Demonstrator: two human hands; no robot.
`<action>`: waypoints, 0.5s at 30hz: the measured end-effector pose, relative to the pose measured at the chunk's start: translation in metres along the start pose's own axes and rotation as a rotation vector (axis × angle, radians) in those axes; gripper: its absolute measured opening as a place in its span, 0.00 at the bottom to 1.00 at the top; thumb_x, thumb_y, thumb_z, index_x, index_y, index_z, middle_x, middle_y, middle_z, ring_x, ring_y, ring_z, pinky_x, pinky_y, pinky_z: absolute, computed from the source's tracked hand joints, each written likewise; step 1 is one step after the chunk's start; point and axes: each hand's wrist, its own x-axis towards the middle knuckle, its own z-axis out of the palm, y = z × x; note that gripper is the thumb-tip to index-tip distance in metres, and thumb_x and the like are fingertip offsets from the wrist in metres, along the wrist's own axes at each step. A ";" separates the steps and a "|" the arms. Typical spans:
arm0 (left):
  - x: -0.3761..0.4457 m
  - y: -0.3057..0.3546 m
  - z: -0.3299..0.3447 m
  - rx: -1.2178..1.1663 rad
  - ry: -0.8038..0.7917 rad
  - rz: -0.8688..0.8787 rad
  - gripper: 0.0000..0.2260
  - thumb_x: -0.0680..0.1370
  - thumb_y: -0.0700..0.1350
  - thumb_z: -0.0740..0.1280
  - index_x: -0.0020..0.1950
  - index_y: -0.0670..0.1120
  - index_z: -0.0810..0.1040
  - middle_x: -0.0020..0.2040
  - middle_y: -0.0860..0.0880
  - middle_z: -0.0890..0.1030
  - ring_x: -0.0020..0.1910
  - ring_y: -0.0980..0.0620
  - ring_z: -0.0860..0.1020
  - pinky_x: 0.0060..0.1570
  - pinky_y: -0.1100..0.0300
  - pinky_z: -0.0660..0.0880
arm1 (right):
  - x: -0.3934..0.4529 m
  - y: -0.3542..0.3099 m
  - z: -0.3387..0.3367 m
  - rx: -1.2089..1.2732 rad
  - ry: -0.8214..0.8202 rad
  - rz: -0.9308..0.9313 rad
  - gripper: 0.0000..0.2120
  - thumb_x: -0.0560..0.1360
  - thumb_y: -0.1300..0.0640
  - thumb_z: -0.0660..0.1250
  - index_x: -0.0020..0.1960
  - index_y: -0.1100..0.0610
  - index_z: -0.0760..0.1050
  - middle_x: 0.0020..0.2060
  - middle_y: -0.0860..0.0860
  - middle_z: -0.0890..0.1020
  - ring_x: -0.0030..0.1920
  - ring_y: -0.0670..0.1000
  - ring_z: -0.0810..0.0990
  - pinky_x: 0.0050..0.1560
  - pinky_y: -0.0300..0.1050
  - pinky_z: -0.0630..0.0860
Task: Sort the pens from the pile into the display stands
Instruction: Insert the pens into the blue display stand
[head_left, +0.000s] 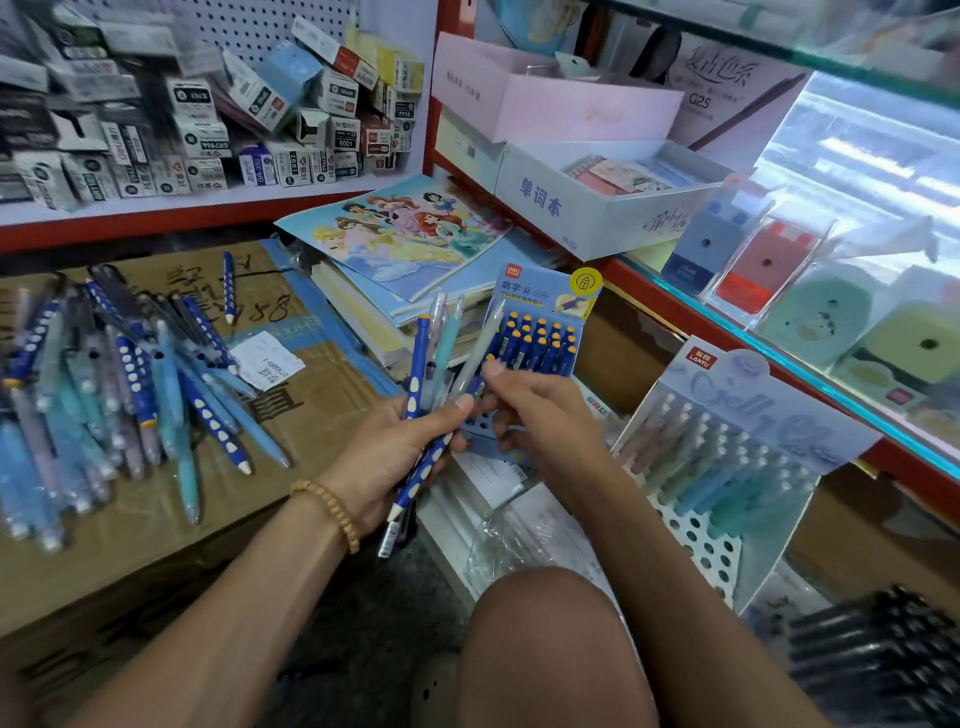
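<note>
My left hand (400, 457) grips a bunch of pens (434, 364), among them dark blue ones with white dots and pale teal and grey ones. My right hand (535, 410) pinches the grey pen (475, 358) of that bunch between thumb and fingers. Behind my hands stands a blue display stand (545, 291) filled with dark blue, yellow-capped pens. A pale stand (727, 467) to the right holds rows of pastel pens. The pile of pens (104, 395) lies on a cardboard box at the left.
The cardboard box (291, 415) lies under a red-edged shelf of small boxes (208, 119). A princess picture book (400, 234) tops a stack of notebooks. A glass counter (831, 312) with sharpeners runs along the right. Black pens (878, 654) lie at the lower right; my knee (550, 639) is in front.
</note>
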 end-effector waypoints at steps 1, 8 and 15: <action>-0.001 -0.001 0.002 0.001 -0.004 0.000 0.24 0.67 0.51 0.71 0.55 0.35 0.79 0.28 0.48 0.77 0.25 0.55 0.71 0.23 0.68 0.67 | -0.003 -0.002 0.003 0.030 -0.048 -0.013 0.14 0.79 0.53 0.68 0.39 0.62 0.80 0.27 0.50 0.77 0.28 0.48 0.71 0.30 0.38 0.71; -0.009 -0.001 -0.006 0.043 -0.046 0.004 0.19 0.67 0.51 0.72 0.49 0.38 0.80 0.30 0.48 0.77 0.22 0.57 0.66 0.18 0.68 0.61 | 0.007 -0.012 -0.011 0.322 0.133 -0.024 0.10 0.79 0.60 0.68 0.40 0.62 0.75 0.30 0.52 0.76 0.30 0.46 0.76 0.34 0.37 0.76; 0.002 -0.007 -0.010 0.091 0.096 -0.030 0.16 0.76 0.47 0.70 0.55 0.34 0.79 0.33 0.49 0.78 0.22 0.58 0.66 0.20 0.68 0.63 | 0.013 -0.019 -0.032 0.298 0.206 -0.104 0.03 0.78 0.64 0.68 0.45 0.61 0.78 0.33 0.51 0.81 0.34 0.46 0.80 0.34 0.36 0.78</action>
